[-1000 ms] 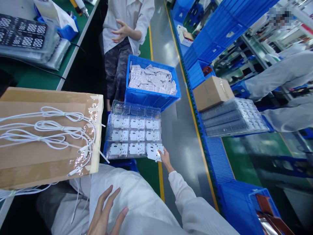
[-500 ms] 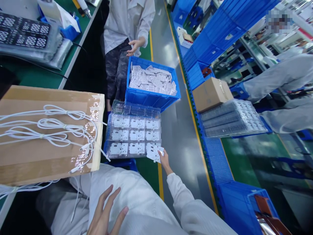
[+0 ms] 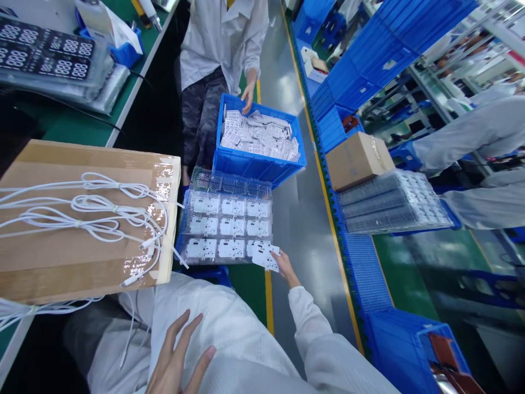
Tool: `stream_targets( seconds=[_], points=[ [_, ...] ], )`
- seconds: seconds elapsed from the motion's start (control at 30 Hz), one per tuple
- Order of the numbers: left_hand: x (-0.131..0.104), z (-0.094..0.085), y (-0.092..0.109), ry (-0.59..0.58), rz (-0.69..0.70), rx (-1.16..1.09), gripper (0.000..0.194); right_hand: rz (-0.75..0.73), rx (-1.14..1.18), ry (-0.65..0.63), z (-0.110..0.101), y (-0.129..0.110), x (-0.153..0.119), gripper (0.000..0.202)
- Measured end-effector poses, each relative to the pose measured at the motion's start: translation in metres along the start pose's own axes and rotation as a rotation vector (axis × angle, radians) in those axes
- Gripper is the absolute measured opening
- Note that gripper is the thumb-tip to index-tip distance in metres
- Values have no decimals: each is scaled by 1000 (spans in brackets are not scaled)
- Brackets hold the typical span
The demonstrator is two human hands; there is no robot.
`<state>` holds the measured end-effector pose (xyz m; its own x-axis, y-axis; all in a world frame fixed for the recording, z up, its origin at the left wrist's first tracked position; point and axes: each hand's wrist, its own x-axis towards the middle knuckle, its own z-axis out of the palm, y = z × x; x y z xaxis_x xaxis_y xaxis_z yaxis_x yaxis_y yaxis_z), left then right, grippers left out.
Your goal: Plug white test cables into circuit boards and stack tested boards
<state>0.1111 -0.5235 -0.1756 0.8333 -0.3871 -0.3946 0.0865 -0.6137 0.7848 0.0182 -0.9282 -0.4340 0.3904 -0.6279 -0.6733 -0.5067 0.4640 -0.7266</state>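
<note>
At the fingertips of the right hand [image 3: 285, 266], pinched narrow at an edge, is 1 white board [image 3: 264, 256] with small dark slots, held slightly tilted. Just left of this grip lies a clear plastic tray [image 3: 233, 186]; the held board overlaps its near right corner in view, and whether it touches the tray I cannot tell. In the tray's cells, left of and beyond the grip, 8 similar boards [image 3: 232, 249] show in 3 rows, while the cell behind the held board is partly hidden.

Below and left of the grip, the left hand [image 3: 174, 355] stands wide over the white-clad lap, fingers spread, with nothing visible between them.

Beyond the grip, past the tray, stands a blue bin [image 3: 254, 164] heaped with white printed pieces [image 3: 262, 137]. A co-worker's hand [image 3: 248, 97] reaches down at its far left rim; contact with the pieces is unclear.

Well left of the grip, 3 tied bundles of white cable [image 3: 115, 209] lie on a taped cardboard piece [image 3: 82, 265], a few ends hanging past its edge. Well right of the grip and farther off, a brown carton [image 3: 356, 161] sits beside a stack of clear trays [image 3: 394, 202].
</note>
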Motion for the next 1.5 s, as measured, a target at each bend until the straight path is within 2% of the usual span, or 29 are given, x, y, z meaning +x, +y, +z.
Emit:
stream_targets(
  seconds=[0.17, 0.37, 0.57, 0.77, 1.07, 1.23, 1.5],
  points=[
    [-1, 0, -3, -66, -26, 1, 52, 74, 0, -2, -5, -4, 6, 22],
    [-2, -2, 3, -70, -43, 9, 56, 148, 39, -51, -3, -3, 6, 23],
    [-3, -4, 6, -71, -34, 30, 54, 150, 69, -4, -2, 0, 12, 23],
    [-2, -4, 2, -90, -2, 28, 53, 148, 29, -14, -4, 3, 17, 25],
    [-4, -4, 8, -80, -40, 12, 52, 69, -38, 16, -3, 0, 24, 19],
    [-4, -4, 10, -82, -42, -12, 52, 69, -39, -38, 0, -2, 13, 18],
    [-8, -2, 6, -97, -67, -14, 50, 67, -33, -188, 8, 3, -18, 32]
  ],
)
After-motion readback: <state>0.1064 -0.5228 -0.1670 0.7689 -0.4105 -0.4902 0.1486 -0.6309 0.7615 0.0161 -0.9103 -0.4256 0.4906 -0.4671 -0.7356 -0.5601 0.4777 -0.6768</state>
